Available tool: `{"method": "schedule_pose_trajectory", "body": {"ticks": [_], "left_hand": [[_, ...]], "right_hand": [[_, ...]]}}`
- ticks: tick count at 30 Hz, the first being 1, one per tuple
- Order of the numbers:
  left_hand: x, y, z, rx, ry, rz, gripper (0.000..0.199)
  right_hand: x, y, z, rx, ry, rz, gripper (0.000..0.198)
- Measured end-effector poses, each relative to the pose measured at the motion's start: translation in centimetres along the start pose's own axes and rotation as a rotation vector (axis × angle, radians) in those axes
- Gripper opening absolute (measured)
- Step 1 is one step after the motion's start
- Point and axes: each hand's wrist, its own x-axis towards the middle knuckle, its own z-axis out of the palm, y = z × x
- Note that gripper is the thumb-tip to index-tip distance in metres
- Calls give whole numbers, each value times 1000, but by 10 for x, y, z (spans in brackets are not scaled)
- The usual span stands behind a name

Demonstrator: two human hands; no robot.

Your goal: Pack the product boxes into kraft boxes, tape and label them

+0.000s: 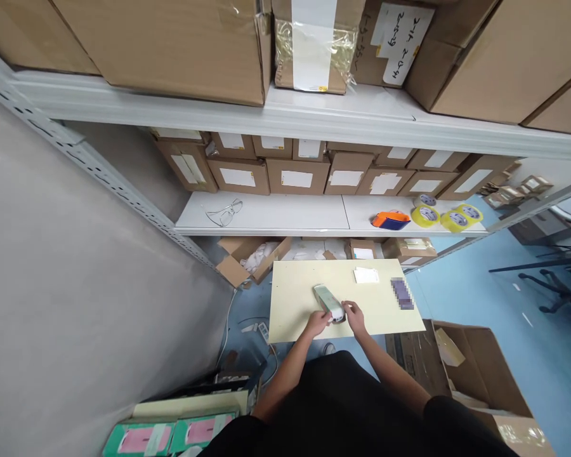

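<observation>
A slim pale-green and white box [328,299] lies at a slant over the cream-coloured tabletop [290,292]. Its near end faces me and looks dark inside; what it contains is too small to make out. My left hand [318,323] is closed on the near left side of this box. At the near right corner, the fingers of my right hand [354,316] pinch the box's edge. Beyond my right hand lies a small stack of white cards or slips [365,275]. Farther right is a flat purple, pixelated rectangle [402,294].
Shelves ahead hold labelled cardboard boxes [297,176], eyeglasses [226,214], an orange and blue tape dispenser [391,220] and yellow tape rolls [454,219]. An open carton [476,362] stands at right, another carton [254,257] beyond the table. Pink-green packages [171,435] lie lower left, beside the wall.
</observation>
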Motion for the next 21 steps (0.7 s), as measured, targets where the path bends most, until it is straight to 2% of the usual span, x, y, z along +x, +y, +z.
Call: {"method": "schedule_pose_trajectory", "body": {"ticks": [2,4,6,9,13,17,19,21], "left_hand": [[9,15,-15,80,118,23,43],[19,28,-26,109,191,36,38],[31,35,-31,122,249,48,27],[44,37,-29,91,294,75,31],[49,34,-24,22,313,98,42],[48,42,-32,42,365,214,70],[51,53,-45,129,343,274,65],[57,66,-62,243,271,265,41]], "right_hand": [[-2,-12,11,49,-17,-103,55],[0,-23,27,20,-42,-196,54],[9,-31,43,-37,-71,-252,58],[27,-37,54,-163,-77,-363,64],[42,-36,44,-309,-87,-434,70],[41,-35,33,-370,-194,-430,72],[37,-37,32,-372,-236,-411,73],[33,-38,32,-339,-275,-391,75]]}}
